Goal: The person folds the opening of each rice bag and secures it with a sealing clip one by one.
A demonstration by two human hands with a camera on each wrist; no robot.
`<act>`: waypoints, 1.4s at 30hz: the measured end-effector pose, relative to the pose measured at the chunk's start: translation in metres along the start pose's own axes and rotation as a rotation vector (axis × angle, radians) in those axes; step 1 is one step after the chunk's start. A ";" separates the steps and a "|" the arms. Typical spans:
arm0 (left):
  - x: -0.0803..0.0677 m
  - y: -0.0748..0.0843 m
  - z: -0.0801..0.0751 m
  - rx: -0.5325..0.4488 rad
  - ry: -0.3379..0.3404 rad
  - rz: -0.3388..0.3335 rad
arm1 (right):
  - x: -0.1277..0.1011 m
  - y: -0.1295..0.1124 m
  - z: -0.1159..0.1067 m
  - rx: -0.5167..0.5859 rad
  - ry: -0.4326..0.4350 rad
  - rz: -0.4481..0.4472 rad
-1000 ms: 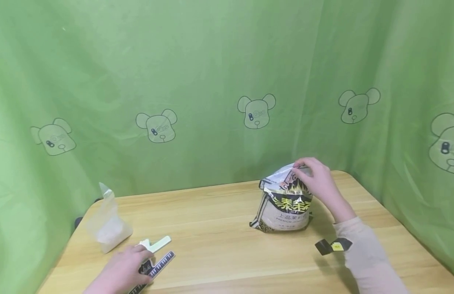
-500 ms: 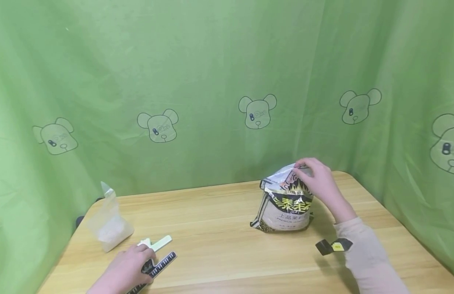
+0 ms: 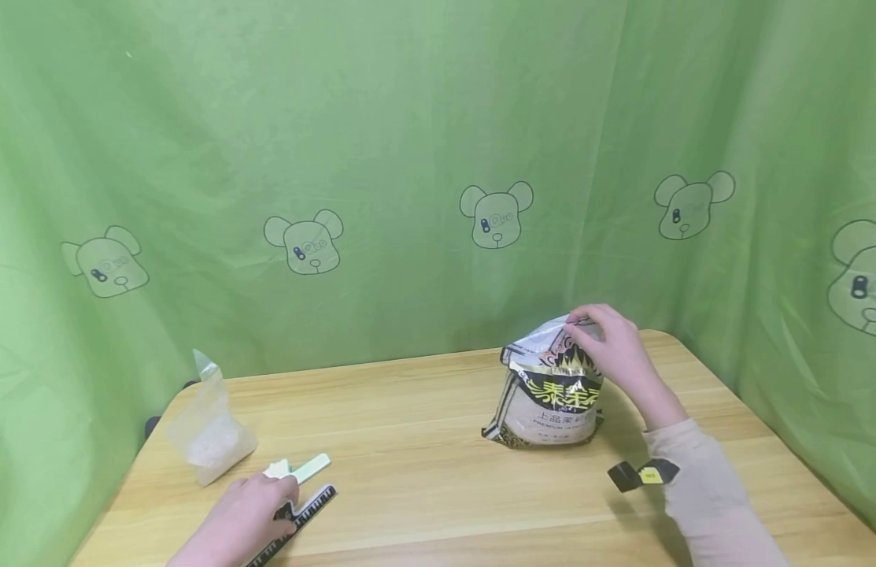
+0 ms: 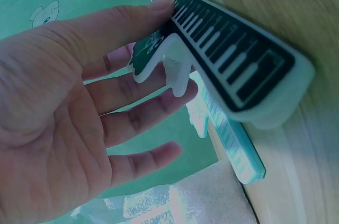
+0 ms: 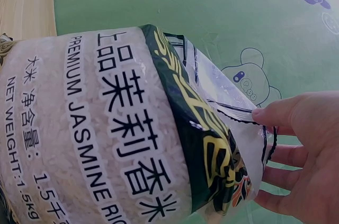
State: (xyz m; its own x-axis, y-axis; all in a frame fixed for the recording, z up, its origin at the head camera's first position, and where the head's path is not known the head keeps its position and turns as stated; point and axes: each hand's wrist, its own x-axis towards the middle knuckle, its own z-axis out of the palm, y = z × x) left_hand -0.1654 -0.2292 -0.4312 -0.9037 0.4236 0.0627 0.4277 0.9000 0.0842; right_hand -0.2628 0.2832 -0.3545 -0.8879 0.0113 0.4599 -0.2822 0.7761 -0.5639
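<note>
A big green cloth [image 3: 409,118] hangs behind one brown wooden table [image 3: 409,488]. The fat see-through plastic rice bag with a black-and-yellow label [image 3: 551,425] stands on the table's right side. The right hand [image 3: 608,342] pinches its top, maybe so it won't flop. The small clear plastic bag of white stuff [image 3: 214,449] sits far left. The left hand [image 3: 246,512] pinches the black-and-white piano-key clip [image 3: 313,504], likely because its tab is easy to grab; its other fingers spread. Near it lies the pale mint plastic clip [image 3: 313,468]. That's two bags, two clips.
</note>
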 end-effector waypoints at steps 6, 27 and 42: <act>-0.001 -0.001 -0.001 -0.006 0.034 0.038 | 0.000 0.000 0.000 -0.002 -0.001 0.002; 0.000 -0.001 -0.002 -0.028 0.301 0.156 | -0.001 0.000 0.000 0.007 -0.012 0.003; 0.003 0.006 -0.005 -0.008 0.512 0.206 | 0.001 -0.001 -0.001 0.003 -0.010 -0.004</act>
State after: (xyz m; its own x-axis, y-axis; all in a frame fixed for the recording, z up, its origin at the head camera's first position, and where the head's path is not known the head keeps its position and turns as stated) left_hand -0.1651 -0.2235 -0.4253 -0.6764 0.4850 0.5543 0.5967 0.8020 0.0265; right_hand -0.2630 0.2831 -0.3531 -0.8905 0.0018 0.4549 -0.2866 0.7743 -0.5642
